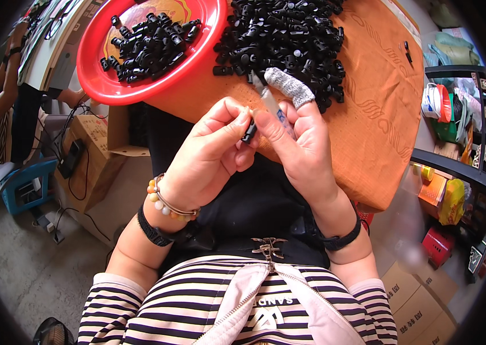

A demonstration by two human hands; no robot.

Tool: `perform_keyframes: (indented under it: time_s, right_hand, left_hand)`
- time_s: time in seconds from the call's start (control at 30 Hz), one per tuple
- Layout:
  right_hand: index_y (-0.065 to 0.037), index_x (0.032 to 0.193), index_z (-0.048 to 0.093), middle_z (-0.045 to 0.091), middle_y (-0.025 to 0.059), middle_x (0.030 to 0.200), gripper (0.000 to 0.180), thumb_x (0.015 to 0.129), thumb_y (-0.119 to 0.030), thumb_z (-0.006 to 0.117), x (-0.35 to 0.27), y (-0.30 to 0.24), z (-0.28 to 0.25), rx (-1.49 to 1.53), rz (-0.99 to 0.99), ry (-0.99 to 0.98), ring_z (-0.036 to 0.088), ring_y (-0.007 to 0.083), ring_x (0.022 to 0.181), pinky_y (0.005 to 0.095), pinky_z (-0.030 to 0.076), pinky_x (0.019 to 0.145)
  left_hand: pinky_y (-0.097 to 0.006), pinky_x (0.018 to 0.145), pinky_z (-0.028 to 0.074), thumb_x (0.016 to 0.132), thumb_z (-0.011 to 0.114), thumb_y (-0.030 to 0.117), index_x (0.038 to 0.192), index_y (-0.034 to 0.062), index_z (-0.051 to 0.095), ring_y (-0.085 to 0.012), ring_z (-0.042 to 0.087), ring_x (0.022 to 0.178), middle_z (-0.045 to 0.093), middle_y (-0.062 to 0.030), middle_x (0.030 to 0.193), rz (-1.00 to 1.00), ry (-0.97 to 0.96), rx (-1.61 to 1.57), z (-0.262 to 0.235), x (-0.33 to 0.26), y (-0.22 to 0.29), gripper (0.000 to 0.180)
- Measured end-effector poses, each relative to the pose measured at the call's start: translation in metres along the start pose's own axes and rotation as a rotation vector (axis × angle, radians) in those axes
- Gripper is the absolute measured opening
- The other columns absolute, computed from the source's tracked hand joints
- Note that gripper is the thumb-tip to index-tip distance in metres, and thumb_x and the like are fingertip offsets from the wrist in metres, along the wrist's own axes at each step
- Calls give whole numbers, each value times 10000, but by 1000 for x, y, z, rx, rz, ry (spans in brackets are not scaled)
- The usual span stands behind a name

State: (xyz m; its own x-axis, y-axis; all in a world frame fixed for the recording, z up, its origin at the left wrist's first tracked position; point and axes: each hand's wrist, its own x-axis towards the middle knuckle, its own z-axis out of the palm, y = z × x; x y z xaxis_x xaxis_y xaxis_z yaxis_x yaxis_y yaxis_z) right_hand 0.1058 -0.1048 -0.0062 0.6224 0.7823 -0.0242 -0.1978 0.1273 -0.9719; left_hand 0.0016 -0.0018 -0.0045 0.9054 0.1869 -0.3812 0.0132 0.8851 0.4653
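Observation:
Just past the table's near edge, my left hand (220, 133) pinches a small black cylindrical plastic part (249, 132) between thumb and fingers. Right beside it, my right hand (300, 135) is closed around a slim, knife-like tool (274, 108) with a pale handle, its narrow grey end pointing away from me. The right thumb tip is close to the black part. A grey knitted finger sleeve (290, 87) covers one right finger. Beyond my hands lies a big heap of similar black parts (280, 40). How the tool's near end meets the part is hidden by my fingers.
A red round tray (90, 86) with more black parts overhangs the left side of the orange-covered table (369, 155). Cardboard boxes (96, 149) and a blue stool (30, 184) stand left, near another person's arm (1, 86). Shelving (452, 167) with bags stands right.

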Motion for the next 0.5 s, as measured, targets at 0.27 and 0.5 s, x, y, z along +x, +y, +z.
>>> perform_keyframes:
  time_s: [0.27,0.5]
  right_hand:
    - [36,1199,425,566,2,818,422,849,-107,611,1,7,2,25,-19,7,509,14,715,171,431,591]
    - [26,1187,450,506,-30,762,426,809,-43,635,0,6,-23,-125,-43,162,409,6,625,147,376,553]
  left_hand:
    - [-186,504,340,910,482,147,914,89,480,-60,420,568,501,0,750,19,57,93,6,0,1,59]
    - [-160,380,256,944,422,243,1030,90,484,-36,299,432,415,11,659,104,57,166,-2,-2,17,186]
